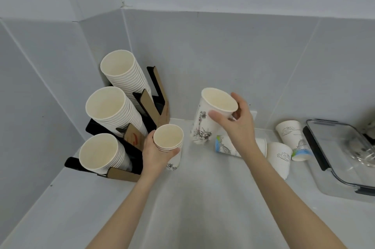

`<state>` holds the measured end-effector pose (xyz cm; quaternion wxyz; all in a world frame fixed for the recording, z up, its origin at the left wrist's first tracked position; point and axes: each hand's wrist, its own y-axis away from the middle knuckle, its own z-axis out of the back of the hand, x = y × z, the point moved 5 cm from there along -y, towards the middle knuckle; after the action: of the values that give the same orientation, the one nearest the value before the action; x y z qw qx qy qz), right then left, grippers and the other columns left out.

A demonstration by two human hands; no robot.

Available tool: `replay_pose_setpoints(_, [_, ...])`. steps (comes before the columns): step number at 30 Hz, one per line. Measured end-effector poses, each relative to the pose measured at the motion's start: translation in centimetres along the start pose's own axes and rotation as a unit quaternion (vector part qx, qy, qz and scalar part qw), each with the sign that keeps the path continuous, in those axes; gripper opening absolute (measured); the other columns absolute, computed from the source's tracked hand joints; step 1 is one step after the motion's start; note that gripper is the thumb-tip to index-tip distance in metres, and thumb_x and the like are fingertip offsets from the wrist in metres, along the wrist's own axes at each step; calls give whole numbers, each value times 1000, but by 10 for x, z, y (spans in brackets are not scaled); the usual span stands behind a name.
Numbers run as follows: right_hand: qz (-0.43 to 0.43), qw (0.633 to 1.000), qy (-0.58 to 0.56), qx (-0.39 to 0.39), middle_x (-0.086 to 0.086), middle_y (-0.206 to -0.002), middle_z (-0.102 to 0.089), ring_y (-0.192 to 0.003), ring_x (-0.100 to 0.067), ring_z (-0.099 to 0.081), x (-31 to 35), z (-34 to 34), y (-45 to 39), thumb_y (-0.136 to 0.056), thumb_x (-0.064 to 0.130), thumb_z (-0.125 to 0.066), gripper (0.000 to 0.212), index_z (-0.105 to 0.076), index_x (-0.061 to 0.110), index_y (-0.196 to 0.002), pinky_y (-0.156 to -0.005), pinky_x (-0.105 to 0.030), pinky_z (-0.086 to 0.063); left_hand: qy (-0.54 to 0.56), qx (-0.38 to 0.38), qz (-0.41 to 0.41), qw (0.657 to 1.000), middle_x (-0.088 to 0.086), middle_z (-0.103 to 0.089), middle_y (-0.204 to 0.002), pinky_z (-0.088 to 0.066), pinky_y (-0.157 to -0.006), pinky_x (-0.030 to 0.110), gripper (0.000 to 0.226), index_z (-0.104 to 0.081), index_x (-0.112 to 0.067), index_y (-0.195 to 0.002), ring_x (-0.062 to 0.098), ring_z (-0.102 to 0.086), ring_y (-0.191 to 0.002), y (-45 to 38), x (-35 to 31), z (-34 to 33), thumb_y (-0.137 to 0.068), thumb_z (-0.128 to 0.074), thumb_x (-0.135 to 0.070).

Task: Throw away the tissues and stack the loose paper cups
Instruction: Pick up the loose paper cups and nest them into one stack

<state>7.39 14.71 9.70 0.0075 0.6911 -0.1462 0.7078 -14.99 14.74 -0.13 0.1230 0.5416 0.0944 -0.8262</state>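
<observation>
My left hand (156,152) grips a small stack of nested paper cups (169,143), mouth up, beside the cup rack. My right hand (236,122) holds a single printed paper cup (207,119) by its rim, tilted, over the counter. Under my right forearm a cup with a blue-green print (225,146) lies on its side. Another loose cup (281,157) stands to the right, and one more (292,137) leans near the container. No tissue is visible.
A black and cardboard rack (151,104) in the left corner holds three tall cup stacks (110,106). A clear plastic container (345,159) with dark clips sits at the right edge. Grey tiled walls close the back and left of the white counter (192,198).
</observation>
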Motion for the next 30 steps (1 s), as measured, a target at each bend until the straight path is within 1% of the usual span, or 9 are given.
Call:
replay_pose_setpoints(2, [12,998,-62,11,4,-125,-52,-111,-5,-54,12,-20,-2,-67,12,-80,78,-38,15,-134,-82,-4,-48,16,-1,-2,1000,8,-51,-130,-42,-98,39,84,-44,-14,-124,25,-48,-118,1,0,0,-51,-86,-15])
replay_pose_setpoints(6, [-18,995,-82,46,6,-121,-55,-116,-13,-54,-7,-64,-3,-60,20,-82,78,-41,25,-125,-95,-25,-48,38,-1,9,999,7,-55,-126,-46,-96,44,85,-45,-18,-121,24,-53,-114,2,1,3,-47,-87,-19])
replay_pose_setpoints(10, [-10,985,112,130,12,-116,-55,-114,-11,-50,-37,-89,11,-58,30,-83,79,-39,28,-124,-87,-14,-39,43,3,15,999,5,-58,-123,-48,-90,39,85,-45,-20,-119,23,-56,-111,2,1,2,-46,-87,-23])
replay_pose_setpoints(13, [17,916,329,230,-4,-151,-31,-141,-21,-21,-71,-97,26,-60,66,-60,101,-24,18,-141,-114,-30,-20,26,-6,-1,1000,7,-56,-125,-41,-86,30,80,-45,-16,-122,24,-53,-115,1,-2,1,-52,-84,-20])
replay_pose_setpoints(15, [-16,891,373,258,-4,-157,-14,-145,-20,-4,-87,-89,28,-67,74,-47,97,-14,25,-145,-119,-39,-9,18,-4,-11,1000,7,-56,-125,-41,-88,29,80,-46,-16,-122,22,-52,-115,1,-4,0,-52,-85,-21])
replay_pose_setpoints(17, [-56,908,328,255,-2,-157,-15,-144,-17,-4,-85,-72,22,-81,62,-46,76,-20,29,-144,-118,-40,-8,20,6,-12,1000,5,-56,-125,-44,-93,33,83,-47,-19,-121,20,-52,-114,0,-7,-3,-48,-87,-22])
replay_pose_setpoints(22, [-96,952,292,17,-9,-131,-51,-120,-24,-46,-92,20,-4,-87,34,-55,41,-52,11,-122,-97,-36,-39,36,43,-14,998,-1,-56,-119,-47,-95,37,84,-47,-20,-118,18,-53,-110,2,-23,-26,-45,-88,-18])
replay_pose_setpoints(25, [-165,890,406,-125,-17,-130,-48,-119,-36,-41,-112,78,-6,-84,29,-59,46,-47,5,-121,-95,-42,-37,64,79,-15,995,-6,-54,-113,-45,-92,31,84,-47,-22,-117,13,-52,-106,7,-30,-48,-45,-88,-15])
replay_pose_setpoints(30, [-237,840,460,-165,-22,-129,-45,-120,-38,-37,-132,112,0,-79,33,-64,61,-40,0,-124,-92,-46,-38,94,122,-17,988,-8,-57,-108,-49,-90,32,83,-49,-22,-115,14,-56,-105,20,-33,-77,-43,-89,-13])
